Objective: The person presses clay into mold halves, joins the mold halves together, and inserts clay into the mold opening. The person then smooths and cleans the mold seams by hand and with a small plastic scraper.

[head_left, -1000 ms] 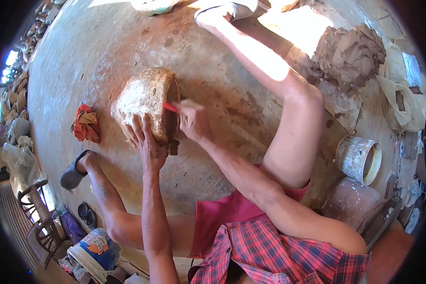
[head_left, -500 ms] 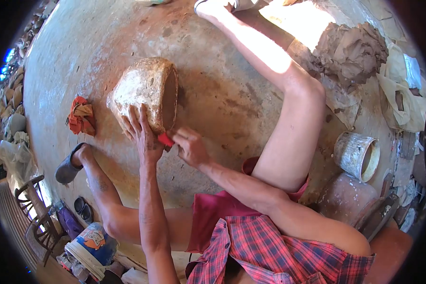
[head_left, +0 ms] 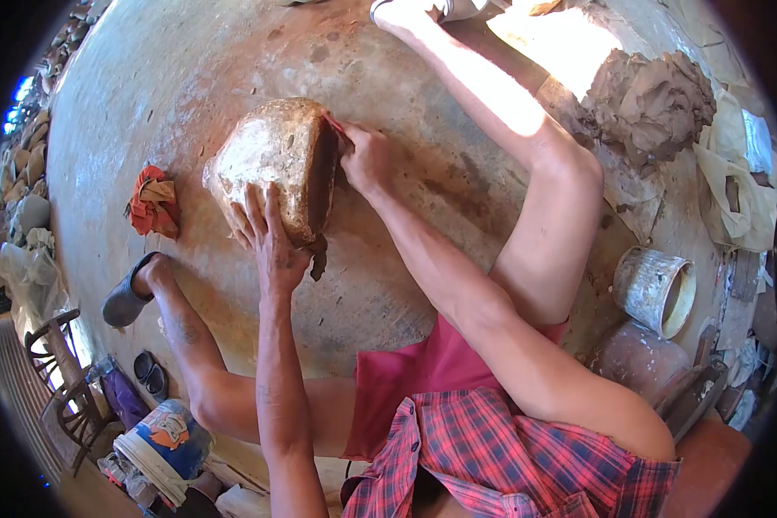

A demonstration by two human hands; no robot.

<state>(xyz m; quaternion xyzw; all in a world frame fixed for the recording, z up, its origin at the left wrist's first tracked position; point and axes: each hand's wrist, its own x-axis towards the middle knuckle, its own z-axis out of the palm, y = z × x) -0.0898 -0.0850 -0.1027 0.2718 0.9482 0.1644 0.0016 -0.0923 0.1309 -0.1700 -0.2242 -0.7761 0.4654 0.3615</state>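
A rounded, whitish-brown crusted vessel (head_left: 272, 155) lies tilted on the floor, its dark opening facing right. My left hand (head_left: 263, 237) is spread against its lower side, fingers apart. At the upper rim of the opening, my right hand (head_left: 364, 157) is closed on a small red tool (head_left: 335, 126), mostly hidden by the fingers and the rim. A strip of dark clay (head_left: 319, 256) hangs from the bottom of the rim, just right of my left hand.
An orange-red cloth (head_left: 154, 203) lies left of the vessel. To the right are a big clay lump (head_left: 652, 104), a whitish bucket (head_left: 654, 292) and plastic sheets (head_left: 738, 186). My legs frame the floor area. A blue-white bucket (head_left: 171, 440) stands lower left.
My right hand has moved with the red tool from the vessel's lower rim up to its upper rim. A clay strip now hangs clearly below the rim. My left hand stays on the vessel.
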